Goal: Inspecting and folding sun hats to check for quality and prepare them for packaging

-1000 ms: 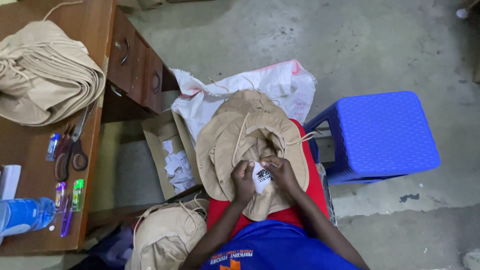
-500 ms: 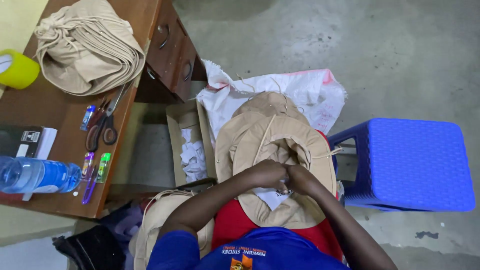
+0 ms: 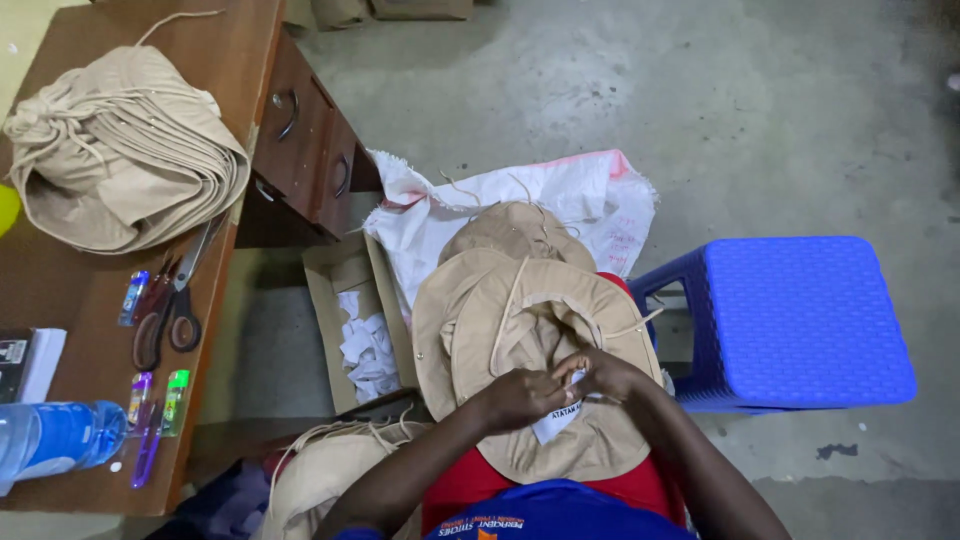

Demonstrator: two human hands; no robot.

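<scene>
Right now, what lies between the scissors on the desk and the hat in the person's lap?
In the head view, between the scissors and the hat an open cardboard box sits on the floor, holding white paper slips.

1. A small sewing workshop: bare concrete floor (image 3: 760, 90).
2. Stacked tan hats (image 3: 120, 150) near the wooden desk's (image 3: 60, 290) far edge, scissors (image 3: 165, 315) beside them.
3. Label-filled cardboard box (image 3: 345, 330), plastic stool (image 3: 800, 320).

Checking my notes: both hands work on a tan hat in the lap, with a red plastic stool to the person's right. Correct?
Not quite: the head view shows the plastic stool is blue. The left hand and right hand do work on the tan hat.
</scene>
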